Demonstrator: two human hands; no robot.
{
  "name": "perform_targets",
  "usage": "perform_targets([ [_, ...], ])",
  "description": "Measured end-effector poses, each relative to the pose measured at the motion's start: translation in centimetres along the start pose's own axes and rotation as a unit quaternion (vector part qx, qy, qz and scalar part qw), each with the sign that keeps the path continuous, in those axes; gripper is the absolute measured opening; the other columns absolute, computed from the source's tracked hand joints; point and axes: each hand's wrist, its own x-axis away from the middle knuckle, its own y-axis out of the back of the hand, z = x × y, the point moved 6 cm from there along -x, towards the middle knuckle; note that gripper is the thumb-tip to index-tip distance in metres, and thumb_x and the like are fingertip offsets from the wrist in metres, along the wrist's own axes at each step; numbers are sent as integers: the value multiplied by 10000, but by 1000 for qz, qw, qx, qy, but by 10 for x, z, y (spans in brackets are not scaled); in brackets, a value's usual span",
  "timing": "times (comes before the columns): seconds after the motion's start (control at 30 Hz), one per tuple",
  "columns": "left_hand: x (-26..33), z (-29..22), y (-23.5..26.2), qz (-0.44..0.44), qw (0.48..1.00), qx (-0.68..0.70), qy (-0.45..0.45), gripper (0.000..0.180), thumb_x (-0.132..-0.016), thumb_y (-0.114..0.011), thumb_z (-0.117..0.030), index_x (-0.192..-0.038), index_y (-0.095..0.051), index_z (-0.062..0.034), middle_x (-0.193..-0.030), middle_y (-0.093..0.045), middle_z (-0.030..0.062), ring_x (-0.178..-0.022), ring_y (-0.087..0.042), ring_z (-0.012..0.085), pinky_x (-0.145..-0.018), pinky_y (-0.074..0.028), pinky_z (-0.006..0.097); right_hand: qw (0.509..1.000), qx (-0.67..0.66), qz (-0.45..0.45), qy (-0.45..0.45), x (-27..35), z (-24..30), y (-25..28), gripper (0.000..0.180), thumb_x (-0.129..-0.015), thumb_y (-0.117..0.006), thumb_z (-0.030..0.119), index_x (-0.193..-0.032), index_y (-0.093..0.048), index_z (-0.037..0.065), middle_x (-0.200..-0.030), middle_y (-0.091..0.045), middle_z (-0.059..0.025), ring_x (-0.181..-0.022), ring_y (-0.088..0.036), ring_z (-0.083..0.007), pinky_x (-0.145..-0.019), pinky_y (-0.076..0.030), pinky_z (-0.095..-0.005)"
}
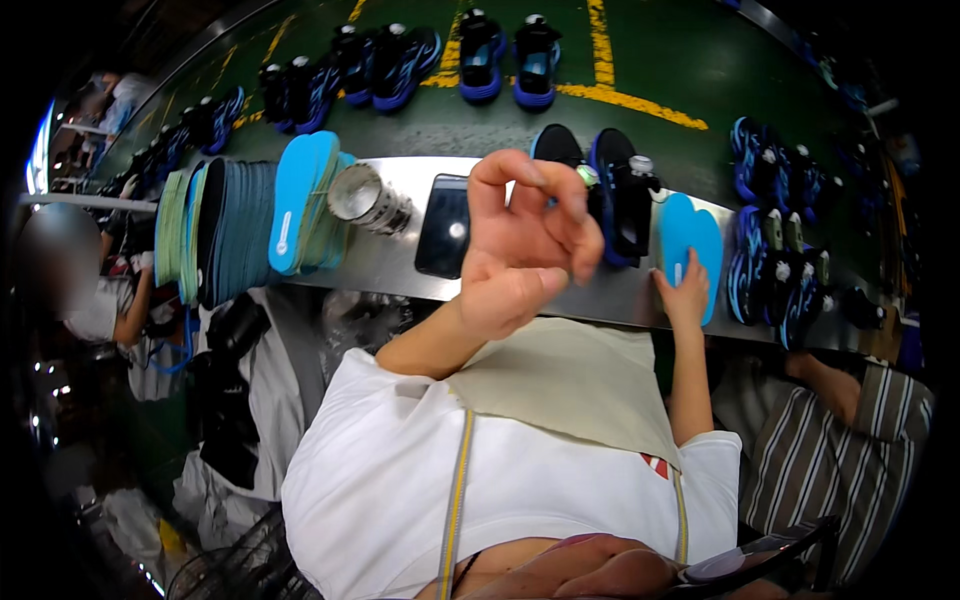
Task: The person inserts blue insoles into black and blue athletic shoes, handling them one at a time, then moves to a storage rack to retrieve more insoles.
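Note:
My left hand is raised over the metal bench, palm showing and fingers loosely curled and apart, with nothing visible in it. On the right, my right hand rests its outstretched fingers on a pair of bright blue insoles lying side by side. Between my hands stand two black shoes: a nearer one with a purple-blue sole and another partly behind my left fingers. A dark phone lies just left of my left hand.
A clear glass jar and upright rows of insoles, a blue one in front, fill the bench's left side. Black-and-blue shoes line the green surface beyond. More shoes stand at right, near a person in a striped apron.

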Motion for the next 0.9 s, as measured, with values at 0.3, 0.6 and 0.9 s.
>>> perform_targets([
  [0.3, -5, -7, 1, -20, 998, -46, -28, 642, -626, -436, 108, -1147, -218, -196, -1013, -331, 115, -638, -463, 182, -552, -396, 255, 996, -89, 23, -1, -2, -1, 10, 719, -662, -667, 354, -1213, -350, 18, -1080, -471, -229, -1015, -439, -377, -835, -373, -407],
  [0.6, 0, -3, 22, -11, 977, -211, -38, 558, -738, -401, 162, -1163, -221, -152, -1099, -316, 124, -650, -518, 181, -582, -429, 261, 977, -195, -18, -81, -5, 18, 65, 570, -747, -606, 346, -1164, -431, 0, -1119, -433, -186, -1022, -456, -287, -861, -364, -334],
  [0.9, 6, 67, 111, 57, 548, -833, 47, 591, -699, -644, -183, -1214, -368, -95, -1252, -256, 175, -1105, -360, 348, -891, -326, 364, 957, -227, -119, 138, 3, 93, 136, 205, -774, -579, 112, -947, -602, 4, -1077, -534, -132, -917, -505, -229, -810, -381, -294],
])
